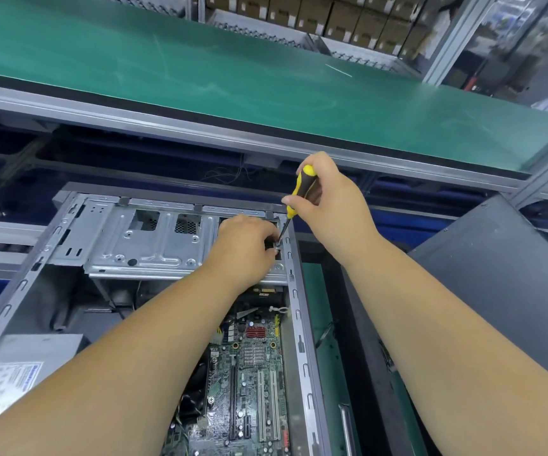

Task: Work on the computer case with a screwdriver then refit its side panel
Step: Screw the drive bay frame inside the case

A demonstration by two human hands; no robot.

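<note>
We find the computer case (pixel 174 291) lying open on the bench, circuit board (pixel 253 373) exposed nearest us. We judge the board fragile; the stiff steel frame edges are the safer hold. Left hand (pixel 246 245) pinches at the drive cage (pixel 141 238); right hand (pixel 328 192) grips the screwdriver (pixel 300 189), tip down at the cage's right corner. The side panel (pixel 503 278), seemingly light and rigid, leans right. Beyond, a green shelf (pixel 233 80) and stacked boxes (pixel 332 14).

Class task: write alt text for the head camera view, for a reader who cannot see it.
A person's right hand holds a yellow-and-black screwdriver tip-down at the far right corner of an open computer case, while the left hand steadies the spot by the tip. The motherboard lies exposed below.
</note>
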